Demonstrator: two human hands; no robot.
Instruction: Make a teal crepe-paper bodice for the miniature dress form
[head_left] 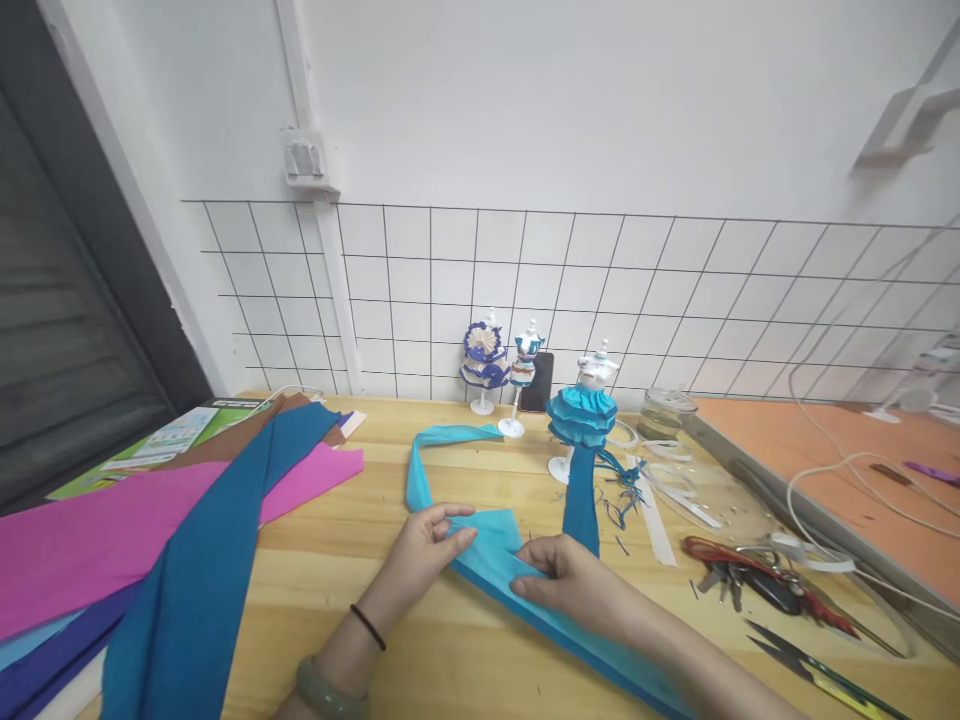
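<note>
Right forearm (667, 640) foremost, the right hand (566, 578) and left hand (429, 545), both half-curled, pinch a turquoise crepe strip (491, 524); beyond them stands a ruffle-skirted dress form (583, 412).

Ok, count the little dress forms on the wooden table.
3: the purple-and-cream one at the back, the blue-and-white one just right of it, and the turquoise-skirted one farther right. None appears hidden.

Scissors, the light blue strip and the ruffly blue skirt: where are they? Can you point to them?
Scissors (808, 666): head view, near where the blades cross.
Light blue strip (491, 528): head view, on its broad, pale part.
Ruffly blue skirt (583, 418): head view, front of its ruffles.
</note>
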